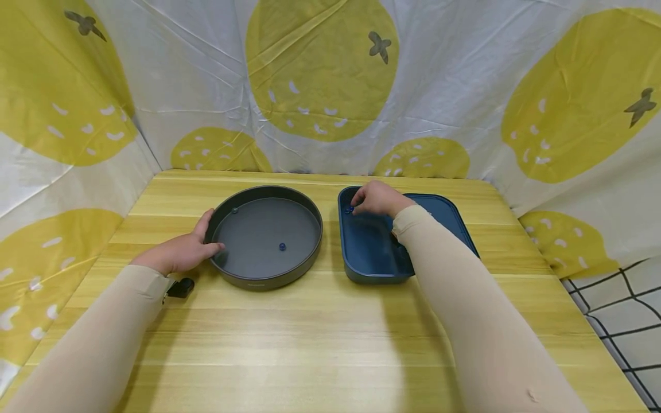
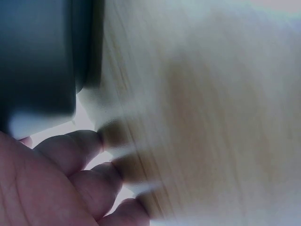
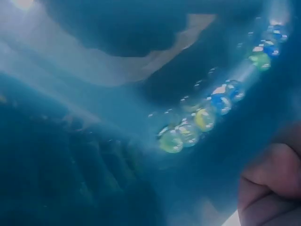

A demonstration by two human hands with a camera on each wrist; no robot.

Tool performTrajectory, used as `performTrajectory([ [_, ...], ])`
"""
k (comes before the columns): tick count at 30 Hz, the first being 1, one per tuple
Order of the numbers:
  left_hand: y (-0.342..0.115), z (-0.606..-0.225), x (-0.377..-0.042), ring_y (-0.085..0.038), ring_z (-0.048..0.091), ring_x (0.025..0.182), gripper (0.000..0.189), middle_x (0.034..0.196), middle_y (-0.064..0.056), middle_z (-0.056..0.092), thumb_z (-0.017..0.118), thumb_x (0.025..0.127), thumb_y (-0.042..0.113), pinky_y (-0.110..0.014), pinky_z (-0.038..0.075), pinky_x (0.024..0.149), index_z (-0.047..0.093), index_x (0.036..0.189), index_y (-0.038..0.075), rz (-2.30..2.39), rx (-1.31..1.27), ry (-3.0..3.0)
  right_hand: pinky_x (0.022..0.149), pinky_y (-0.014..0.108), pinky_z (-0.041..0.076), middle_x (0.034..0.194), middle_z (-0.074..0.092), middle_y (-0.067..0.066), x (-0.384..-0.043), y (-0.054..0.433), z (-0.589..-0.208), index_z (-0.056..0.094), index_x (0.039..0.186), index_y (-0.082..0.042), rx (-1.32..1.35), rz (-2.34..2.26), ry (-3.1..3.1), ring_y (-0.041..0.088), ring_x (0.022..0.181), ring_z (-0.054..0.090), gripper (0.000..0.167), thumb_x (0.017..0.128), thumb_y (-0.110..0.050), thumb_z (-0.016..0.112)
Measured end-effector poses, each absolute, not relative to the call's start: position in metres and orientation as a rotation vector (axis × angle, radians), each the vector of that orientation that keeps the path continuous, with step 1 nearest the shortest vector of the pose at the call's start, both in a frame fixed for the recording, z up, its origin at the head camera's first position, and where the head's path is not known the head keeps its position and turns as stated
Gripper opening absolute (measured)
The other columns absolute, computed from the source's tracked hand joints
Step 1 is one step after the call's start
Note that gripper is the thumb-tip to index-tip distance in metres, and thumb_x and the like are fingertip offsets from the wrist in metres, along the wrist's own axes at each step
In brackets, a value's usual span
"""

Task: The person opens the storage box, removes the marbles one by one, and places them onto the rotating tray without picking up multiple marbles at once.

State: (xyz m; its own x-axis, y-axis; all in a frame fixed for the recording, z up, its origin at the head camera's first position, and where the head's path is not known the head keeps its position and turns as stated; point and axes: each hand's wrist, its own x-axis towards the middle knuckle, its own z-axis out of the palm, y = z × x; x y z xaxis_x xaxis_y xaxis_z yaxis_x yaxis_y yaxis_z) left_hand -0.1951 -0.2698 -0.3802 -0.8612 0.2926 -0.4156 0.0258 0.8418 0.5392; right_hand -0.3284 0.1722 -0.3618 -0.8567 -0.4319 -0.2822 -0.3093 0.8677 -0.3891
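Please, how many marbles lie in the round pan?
2 in the round pan: a greyish marble at its far-left wall, a blue marble right of centre. The near wall may hide others.

Desk (image 1: 310, 378): light yellowish wood look, grain and plank-like bands running side to side; far edge straight, far right corner rounded. Soft pale glare (image 1: 273, 330) on its near middle; dim shadows to either side.

Back wall: hanging white cloth (image 1: 206, 63), creased, slightly glossy, dropping to the far edge of the desk. Print: large yellow round (image 1: 320, 80) at centre with grey-brown stem mark (image 1: 380, 47) and small white flecks; two smaller yellow rounds cut off along the desk edge. Left and right sides: same pattern, angled inward.

Lower right, beyond desk: white surface with black grid lines (image 1: 627, 321), some wavy. Left wrist view: wood grain blurred, upper right washed out.
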Motion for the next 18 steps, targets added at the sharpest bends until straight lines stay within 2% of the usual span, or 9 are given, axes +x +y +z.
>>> performTrajectory([
  [9,-0.271,-0.382,-0.194,-0.054,0.056,0.134,0.103,0.163,-0.047,0.018,0.049,0.109,0.046,-0.067,0.037,0.114,-0.031,0.161,0.006,0.736,0.25,2.539,0.11,0.048,0.05,0.138,0.07,0.015,-0.332,0.175,-0.378,0.077,0.127,-0.008,-0.552,-0.348,2.668,0.033,0.128,0.064,0.034,0.097,-0.023,0.076],
  [18,-0.271,-0.383,-0.195,-0.05,0.062,0.128,0.104,0.159,-0.047,0.029,0.048,0.109,0.048,-0.066,0.04,0.113,-0.033,0.16,0.007,0.709,0.251,2.542,0.112,0.049,0.048,0.147,0.065,0.014,-0.332,0.177,-0.385,0.073,0.135,-0.011,-0.521,-0.37,2.658,0.033,0.134,0.06,0.039,0.098,-0.024,0.076],
])
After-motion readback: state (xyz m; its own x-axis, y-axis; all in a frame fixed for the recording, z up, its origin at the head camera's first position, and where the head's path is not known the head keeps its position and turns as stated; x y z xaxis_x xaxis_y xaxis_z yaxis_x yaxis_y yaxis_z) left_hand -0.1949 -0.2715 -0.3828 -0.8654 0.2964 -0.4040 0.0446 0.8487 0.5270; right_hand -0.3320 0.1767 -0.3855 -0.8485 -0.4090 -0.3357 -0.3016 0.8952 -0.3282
